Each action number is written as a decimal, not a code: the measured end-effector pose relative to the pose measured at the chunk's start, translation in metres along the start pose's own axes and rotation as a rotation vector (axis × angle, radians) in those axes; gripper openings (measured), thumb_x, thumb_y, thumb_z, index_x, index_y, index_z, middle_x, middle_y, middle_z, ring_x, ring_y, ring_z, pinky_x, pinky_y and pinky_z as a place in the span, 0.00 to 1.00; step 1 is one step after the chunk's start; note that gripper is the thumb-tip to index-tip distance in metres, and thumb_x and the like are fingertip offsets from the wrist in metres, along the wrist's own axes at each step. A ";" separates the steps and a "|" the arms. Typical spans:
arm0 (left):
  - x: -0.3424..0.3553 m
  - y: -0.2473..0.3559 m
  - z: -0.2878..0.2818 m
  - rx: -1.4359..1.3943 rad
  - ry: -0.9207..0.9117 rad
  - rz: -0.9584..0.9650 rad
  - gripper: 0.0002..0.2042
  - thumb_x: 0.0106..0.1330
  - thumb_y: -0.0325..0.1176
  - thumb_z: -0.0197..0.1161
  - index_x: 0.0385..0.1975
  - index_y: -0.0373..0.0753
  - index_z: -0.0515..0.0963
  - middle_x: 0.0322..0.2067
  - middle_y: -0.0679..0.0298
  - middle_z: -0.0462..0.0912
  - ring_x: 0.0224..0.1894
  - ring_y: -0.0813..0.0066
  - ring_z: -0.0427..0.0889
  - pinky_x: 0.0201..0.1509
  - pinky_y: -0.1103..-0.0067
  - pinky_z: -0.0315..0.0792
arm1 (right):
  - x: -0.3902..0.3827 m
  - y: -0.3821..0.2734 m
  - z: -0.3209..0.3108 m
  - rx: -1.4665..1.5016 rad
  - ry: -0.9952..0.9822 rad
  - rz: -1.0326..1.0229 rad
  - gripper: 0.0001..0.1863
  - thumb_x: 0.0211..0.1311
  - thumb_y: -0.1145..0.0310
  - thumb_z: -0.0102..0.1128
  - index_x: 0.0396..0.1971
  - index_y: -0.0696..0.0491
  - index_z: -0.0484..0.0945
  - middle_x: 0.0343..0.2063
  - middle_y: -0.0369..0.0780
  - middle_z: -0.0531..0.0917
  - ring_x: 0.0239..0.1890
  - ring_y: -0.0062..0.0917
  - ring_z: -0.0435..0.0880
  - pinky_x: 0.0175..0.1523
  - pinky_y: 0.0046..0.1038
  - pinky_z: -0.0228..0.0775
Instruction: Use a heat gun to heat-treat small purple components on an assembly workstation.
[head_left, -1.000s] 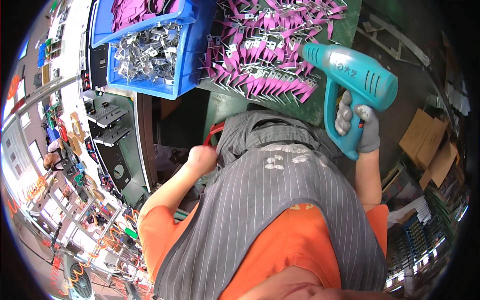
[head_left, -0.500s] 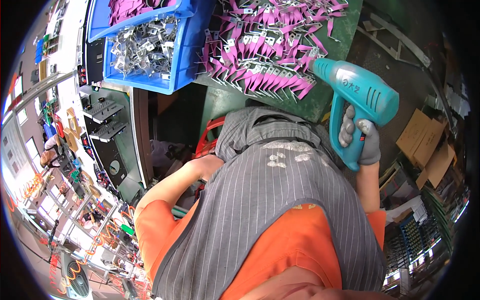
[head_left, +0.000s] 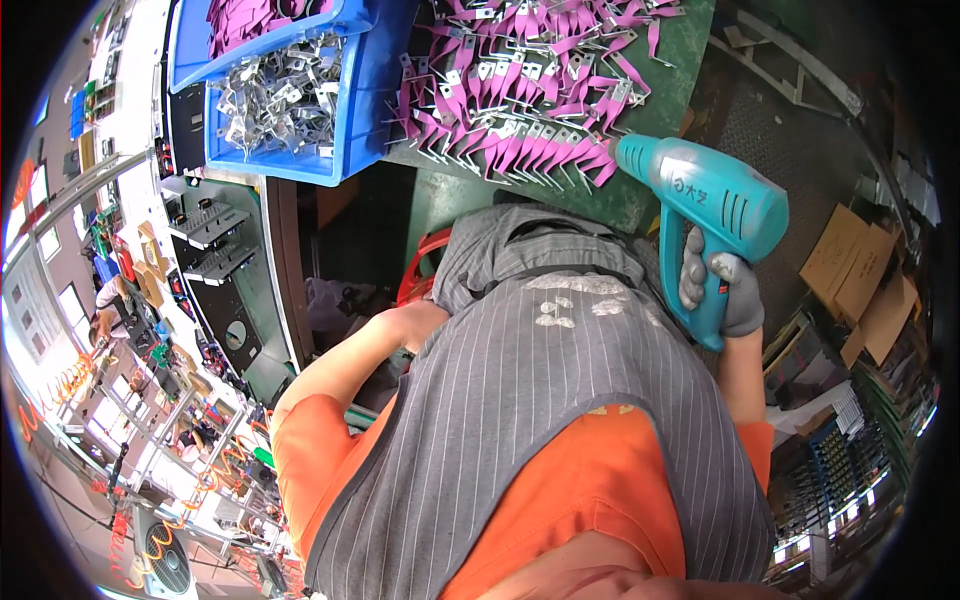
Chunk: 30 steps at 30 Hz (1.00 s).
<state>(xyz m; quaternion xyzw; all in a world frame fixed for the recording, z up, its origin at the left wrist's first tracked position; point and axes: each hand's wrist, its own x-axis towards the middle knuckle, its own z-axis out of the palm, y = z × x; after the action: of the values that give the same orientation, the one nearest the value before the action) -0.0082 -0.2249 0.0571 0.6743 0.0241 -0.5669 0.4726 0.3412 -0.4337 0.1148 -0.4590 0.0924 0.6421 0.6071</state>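
Observation:
My right hand [head_left: 736, 292], in a grey glove, grips the handle of a teal heat gun [head_left: 735, 200]. The gun's nozzle points left at the near right end of a row of metal brackets in purple sleeves [head_left: 540, 150]. Many more such sleeved brackets cover the green tabletop [head_left: 610, 205] beyond it. My left hand [head_left: 418, 322] is bare and rests low by my lap, beside the grey striped apron [head_left: 560, 400]. Its fingers are hidden by the cloth.
Left of the brackets stands a blue bin [head_left: 345, 150] of bare metal brackets, with another blue bin [head_left: 185, 55] of purple sleeves behind it. A red stool [head_left: 425, 262] shows under the table. Cardboard [head_left: 850, 265] leans at the right; a metal frame [head_left: 790, 70] stands at the far right.
The heat gun in my right hand has shifted slightly left and down, its nozzle now lower along the bracket row's right end. My left hand has stayed about where it was.

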 end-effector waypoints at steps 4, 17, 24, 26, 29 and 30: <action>0.000 -0.002 0.000 -0.016 -0.008 0.020 0.20 0.42 0.42 0.65 0.36 0.41 0.79 0.36 0.49 0.79 0.43 0.51 0.76 0.43 0.67 0.69 | -0.009 -0.001 -0.008 -0.021 -0.002 0.095 0.18 0.45 0.66 0.58 0.38 0.55 0.70 0.20 0.36 0.75 0.16 0.20 0.73 0.22 0.23 0.67; 0.000 -0.010 0.010 0.046 0.001 0.044 0.19 0.42 0.43 0.63 0.35 0.43 0.79 0.35 0.50 0.79 0.41 0.52 0.77 0.41 0.66 0.71 | 0.036 -0.012 -0.003 0.107 -0.087 -0.218 0.19 0.47 0.65 0.58 0.40 0.54 0.69 0.23 0.36 0.74 0.19 0.22 0.72 0.25 0.25 0.66; -0.004 -0.005 0.009 0.011 -0.011 -0.008 0.19 0.42 0.42 0.64 0.37 0.43 0.79 0.37 0.50 0.79 0.43 0.53 0.76 0.42 0.66 0.70 | 0.070 -0.043 -0.003 0.156 -0.115 -0.333 0.16 0.47 0.64 0.58 0.36 0.53 0.70 0.19 0.33 0.73 0.18 0.20 0.72 0.25 0.23 0.67; -0.003 -0.005 0.012 -0.014 -0.004 -0.051 0.19 0.42 0.42 0.64 0.36 0.43 0.79 0.37 0.50 0.79 0.43 0.53 0.76 0.42 0.66 0.70 | 0.080 -0.049 -0.006 0.153 -0.113 -0.368 0.15 0.48 0.64 0.57 0.36 0.53 0.70 0.20 0.33 0.73 0.19 0.19 0.72 0.25 0.24 0.67; 0.000 -0.010 0.020 -0.080 -0.003 -0.090 0.19 0.43 0.42 0.63 0.37 0.42 0.79 0.38 0.50 0.79 0.43 0.53 0.77 0.43 0.67 0.70 | 0.091 -0.058 -0.009 0.178 -0.132 -0.437 0.14 0.48 0.64 0.57 0.36 0.52 0.70 0.20 0.33 0.73 0.20 0.19 0.72 0.26 0.24 0.68; 0.000 -0.011 0.022 -0.077 0.004 -0.092 0.19 0.43 0.42 0.63 0.37 0.42 0.79 0.38 0.50 0.79 0.43 0.53 0.77 0.43 0.67 0.70 | 0.093 -0.061 -0.010 0.191 -0.121 -0.473 0.14 0.48 0.64 0.57 0.35 0.52 0.71 0.21 0.33 0.73 0.20 0.19 0.72 0.26 0.23 0.68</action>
<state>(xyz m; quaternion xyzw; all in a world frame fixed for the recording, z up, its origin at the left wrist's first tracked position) -0.0310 -0.2331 0.0522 0.6550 0.0779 -0.5851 0.4718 0.4133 -0.3612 0.0704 -0.3689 0.0062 0.4968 0.7855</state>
